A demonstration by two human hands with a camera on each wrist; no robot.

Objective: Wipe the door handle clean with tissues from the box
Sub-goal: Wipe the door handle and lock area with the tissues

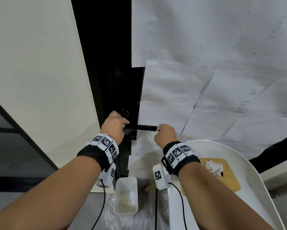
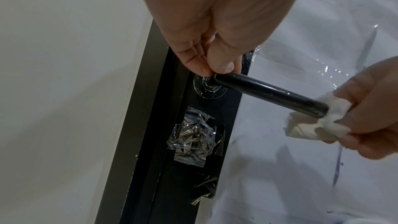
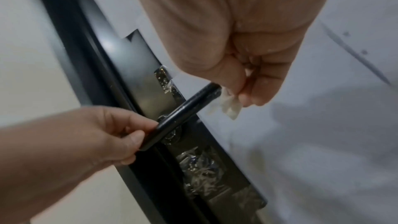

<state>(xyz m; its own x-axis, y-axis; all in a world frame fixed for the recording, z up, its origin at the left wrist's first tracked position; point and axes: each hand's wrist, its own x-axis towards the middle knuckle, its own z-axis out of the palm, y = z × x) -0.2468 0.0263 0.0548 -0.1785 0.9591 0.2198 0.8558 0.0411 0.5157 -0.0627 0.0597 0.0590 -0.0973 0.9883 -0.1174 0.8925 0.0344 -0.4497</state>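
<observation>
Head view, white bin below, tissue box on white table, black door handle horizontal, left hand pinching its pivot end, right hand clutching crumpled tissue at its free tip.

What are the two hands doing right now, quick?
Left hand: fingertips pinch the pivot end of the black door handle.
Right hand: holds a crumpled tissue against the handle's free end.
</observation>
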